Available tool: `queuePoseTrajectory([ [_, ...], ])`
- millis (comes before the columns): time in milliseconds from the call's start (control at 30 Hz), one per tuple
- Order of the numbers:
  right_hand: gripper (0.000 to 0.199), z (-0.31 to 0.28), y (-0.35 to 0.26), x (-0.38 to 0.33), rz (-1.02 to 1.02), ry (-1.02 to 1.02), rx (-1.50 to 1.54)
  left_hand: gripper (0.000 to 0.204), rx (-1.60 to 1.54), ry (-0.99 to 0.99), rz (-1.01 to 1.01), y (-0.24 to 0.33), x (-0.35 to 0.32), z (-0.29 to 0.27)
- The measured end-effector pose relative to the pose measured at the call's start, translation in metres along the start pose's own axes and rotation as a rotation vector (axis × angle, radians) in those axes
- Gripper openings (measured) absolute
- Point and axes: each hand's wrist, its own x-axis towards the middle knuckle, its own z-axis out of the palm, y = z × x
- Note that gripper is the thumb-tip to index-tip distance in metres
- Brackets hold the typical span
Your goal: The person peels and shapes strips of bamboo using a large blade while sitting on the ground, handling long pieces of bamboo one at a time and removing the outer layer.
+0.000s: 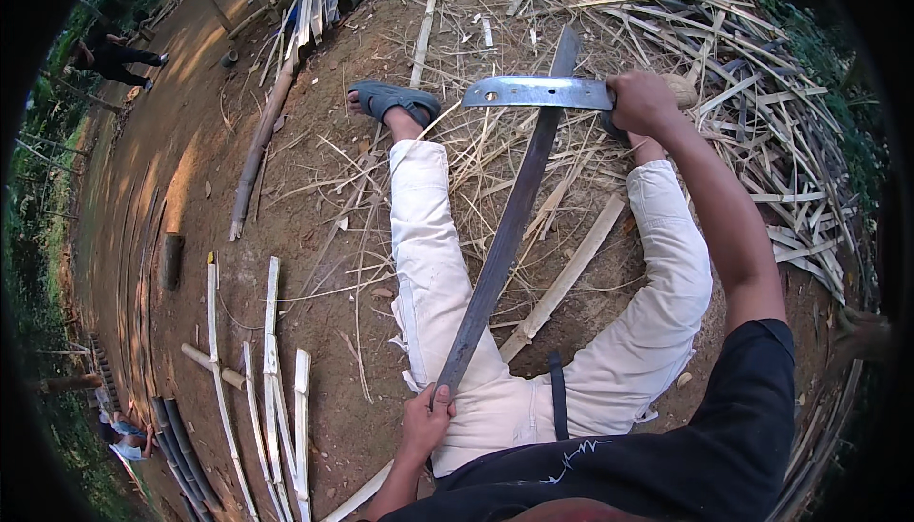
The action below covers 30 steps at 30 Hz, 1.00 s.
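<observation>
While the person sits on the bare brown earth with legs in white trousers stretched forward, the left hand is clenched around the near end of a long, dark, flat strip of split bamboo. The strip runs from the lap up and away between the knees, its far end lying out over the litter of shavings. The right hand grasps the handle of a broad steel chopping knife with a hole near its tip, and the blade lies crosswise over the upper part of the strip, seemingly touching it.

The strip looks light and stiff along its length but springy, with edges that are probably sharp and splintery, so a grip near the end, as now, seems soundest. The knife looks heavy toward the blade and is best held firmly at the handle.

A grey sandal is on the left foot. Pale split bamboo slats lie to the left, and a heap of thin bamboo strips to the right. No packages, labels or signs are visible.
</observation>
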Motion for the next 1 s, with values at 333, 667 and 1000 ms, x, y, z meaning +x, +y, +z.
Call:
queuePoseTrajectory([
  [333, 0.031, 0.094, 0.070, -0.002, 0.472, 0.360, 0.539, 0.047, -0.332, -0.378, -0.167, 0.004, 0.013, -0.040],
  [667, 0.021, 0.130, -0.133, -0.200, -0.038, 0.457, 0.794, 0.036, -0.409, -0.242, -0.126, 0.028, 0.046, -0.046],
  [1000, 0.021, 0.115, -0.193, -0.250, -0.330, 0.502, 0.701, 0.038, -0.395, -0.033, -0.159, 0.077, 0.072, 0.034],
])
